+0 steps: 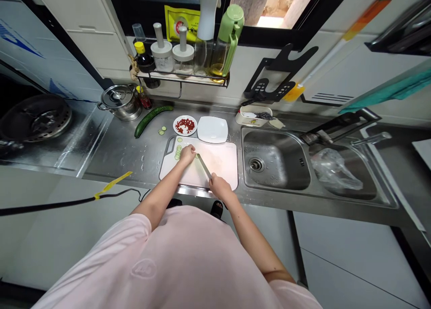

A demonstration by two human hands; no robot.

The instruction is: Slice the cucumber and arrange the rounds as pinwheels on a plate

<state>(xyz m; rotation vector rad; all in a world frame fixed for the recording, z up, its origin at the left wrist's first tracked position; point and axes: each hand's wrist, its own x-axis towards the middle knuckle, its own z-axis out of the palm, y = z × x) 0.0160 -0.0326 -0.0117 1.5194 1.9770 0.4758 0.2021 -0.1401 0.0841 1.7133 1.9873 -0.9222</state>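
Slicing seems underway: the right hand (220,186) grips the knife (204,166) toward eleven o'clock, the left hand (187,154) apparently pinches cucumber (197,156); the next cut needs steadiness.

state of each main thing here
Silver-bladed knife: gripped in right hand
Pale-green round slices on white rectangular board: cut
Curved dark-green cucumber: in one long piece
Round white plate: holding chopped red pieces
Squarish white plate: face up
Shiny round steel pot: lid on
Yellow-capped dark bottle: closed
Clear plastic bag: crumpled
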